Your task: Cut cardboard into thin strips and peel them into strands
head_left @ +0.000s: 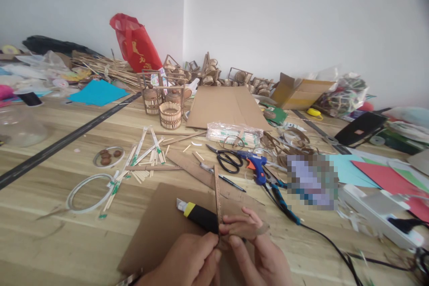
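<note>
My left hand [194, 257] is closed at the bottom centre, its thumb and fingers pinching the near end of a narrow cardboard strip [217, 192] that points away from me. Beside it my right hand [250, 246] holds the same end between thumb and fingers, and a thin brown band loops by its fingers. Under both hands lies a cardboard sheet [150, 223]. A black and yellow utility knife [199, 216] with its blade out rests on the sheet, just left of the strip. Beyond the strip lies a pen [232, 183].
Black scissors [229, 161], a blue glue gun [257, 165] and its cable are ahead to the right. Cut sticks [152, 158], white rings [90, 193] and brown balls [106, 157] lie left. Small baskets [170, 116], a large cardboard [228, 105] and a red bag [136, 44] stand farther back.
</note>
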`<state>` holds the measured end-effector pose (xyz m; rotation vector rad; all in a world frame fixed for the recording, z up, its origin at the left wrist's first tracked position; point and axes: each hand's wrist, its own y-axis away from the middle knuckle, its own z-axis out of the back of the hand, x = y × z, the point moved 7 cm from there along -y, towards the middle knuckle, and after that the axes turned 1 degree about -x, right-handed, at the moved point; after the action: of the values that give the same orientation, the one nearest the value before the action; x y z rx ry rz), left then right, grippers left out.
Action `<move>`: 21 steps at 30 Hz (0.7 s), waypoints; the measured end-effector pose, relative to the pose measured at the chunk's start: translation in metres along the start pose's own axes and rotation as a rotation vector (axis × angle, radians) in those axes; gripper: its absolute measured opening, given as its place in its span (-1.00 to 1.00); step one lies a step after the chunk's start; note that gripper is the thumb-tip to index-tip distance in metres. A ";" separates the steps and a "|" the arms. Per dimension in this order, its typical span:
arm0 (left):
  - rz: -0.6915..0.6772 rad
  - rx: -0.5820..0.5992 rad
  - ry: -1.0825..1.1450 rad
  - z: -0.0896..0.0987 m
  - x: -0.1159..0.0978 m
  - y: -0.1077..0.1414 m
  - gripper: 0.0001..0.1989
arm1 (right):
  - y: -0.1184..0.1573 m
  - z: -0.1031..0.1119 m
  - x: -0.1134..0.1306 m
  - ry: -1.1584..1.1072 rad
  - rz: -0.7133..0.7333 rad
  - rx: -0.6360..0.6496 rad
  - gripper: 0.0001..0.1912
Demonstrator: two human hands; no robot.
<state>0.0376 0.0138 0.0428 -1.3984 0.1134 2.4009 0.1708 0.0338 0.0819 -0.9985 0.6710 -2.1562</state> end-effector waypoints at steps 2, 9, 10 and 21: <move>0.008 0.003 0.009 0.000 0.000 0.000 -0.51 | 0.001 0.000 -0.002 0.000 -0.020 0.008 -0.89; 0.034 0.020 0.041 -0.002 0.009 -0.003 -0.46 | -0.001 0.001 0.006 0.058 0.118 -0.003 -0.81; 0.033 0.027 0.058 -0.003 0.011 -0.005 -0.45 | -0.001 0.001 0.007 0.059 0.140 0.005 -0.79; 0.064 0.044 0.246 -0.004 0.012 -0.015 -0.63 | -0.005 0.000 0.020 0.170 0.280 -0.024 -0.85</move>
<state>0.0411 0.0301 0.0326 -1.6878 0.2756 2.2507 0.1595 0.0224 0.0945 -0.6912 0.8646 -2.0019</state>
